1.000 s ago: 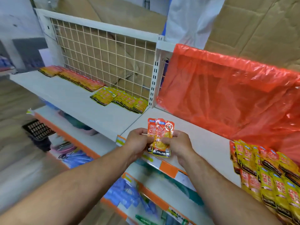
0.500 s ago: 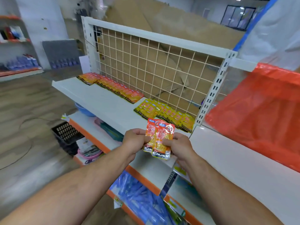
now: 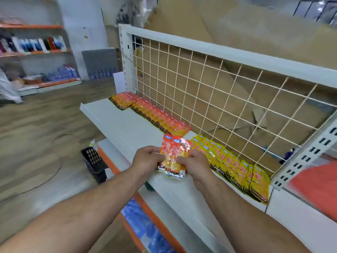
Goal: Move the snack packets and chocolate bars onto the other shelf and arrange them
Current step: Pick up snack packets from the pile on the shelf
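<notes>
Both hands hold a small stack of orange KONCHEW snack packets point(image 3: 173, 157) upright above the front of the white shelf point(image 3: 127, 128). My left hand point(image 3: 146, 159) pinches the stack's left edge and my right hand point(image 3: 196, 164) pinches its right edge. On the shelf, a row of orange packets point(image 3: 155, 114) lies along the wire-grid back panel. To its right runs a row of yellow packets point(image 3: 235, 167), just beyond my right hand.
A wire-grid back panel point(image 3: 218, 92) with cardboard behind bounds the shelf. An orange plastic sheet point(image 3: 317, 187) covers the neighbouring shelf at right. Lower shelves hold blue goods point(image 3: 145, 229). A black basket point(image 3: 94, 161) stands on the wooden floor at left; more shelving stands far left.
My view has swung left from the right shelf to the wire-backed shelf. Both hands kept the orange packets and carried them over this shelf, close to the two laid rows.
</notes>
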`<state>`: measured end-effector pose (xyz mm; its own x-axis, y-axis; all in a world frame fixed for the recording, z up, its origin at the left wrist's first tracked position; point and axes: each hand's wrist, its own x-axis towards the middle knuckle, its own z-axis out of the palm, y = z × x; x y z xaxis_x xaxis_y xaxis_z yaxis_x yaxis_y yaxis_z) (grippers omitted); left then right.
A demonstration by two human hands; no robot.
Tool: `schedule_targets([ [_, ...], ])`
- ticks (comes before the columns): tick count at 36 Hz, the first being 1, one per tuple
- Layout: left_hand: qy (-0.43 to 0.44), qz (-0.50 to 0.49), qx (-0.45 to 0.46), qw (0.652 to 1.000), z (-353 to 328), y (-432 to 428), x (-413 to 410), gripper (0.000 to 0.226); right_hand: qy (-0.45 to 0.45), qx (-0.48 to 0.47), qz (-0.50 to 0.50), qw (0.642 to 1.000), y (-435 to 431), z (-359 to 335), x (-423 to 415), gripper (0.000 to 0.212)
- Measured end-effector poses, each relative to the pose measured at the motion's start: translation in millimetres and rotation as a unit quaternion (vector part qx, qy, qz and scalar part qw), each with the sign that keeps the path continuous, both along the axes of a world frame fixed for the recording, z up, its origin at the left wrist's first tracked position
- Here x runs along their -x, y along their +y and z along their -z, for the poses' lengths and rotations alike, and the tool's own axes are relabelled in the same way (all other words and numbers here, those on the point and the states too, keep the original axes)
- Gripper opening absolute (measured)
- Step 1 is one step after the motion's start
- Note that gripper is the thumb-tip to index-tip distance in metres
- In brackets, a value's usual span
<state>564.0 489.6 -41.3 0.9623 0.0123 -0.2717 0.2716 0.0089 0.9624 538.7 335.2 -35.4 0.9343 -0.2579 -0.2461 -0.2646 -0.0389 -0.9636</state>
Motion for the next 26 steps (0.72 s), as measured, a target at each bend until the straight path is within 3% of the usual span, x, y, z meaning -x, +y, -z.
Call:
schedule_targets([
  [14, 0.001, -0.017, -0.047, 0.999, -1.9, 42.4, -120.6, 0.017, 0.011, 0.021, -0.028, 0.999, 37.7, 1.4, -131.0, 0.014],
  [26, -0.043, 0.057, -0.130, 0.989, 0.7, 98.7, -251.7, 0.030, 0.018, 0.073, 0.041, 0.996, 99.2, 4.7, -239.3, 0.018],
])
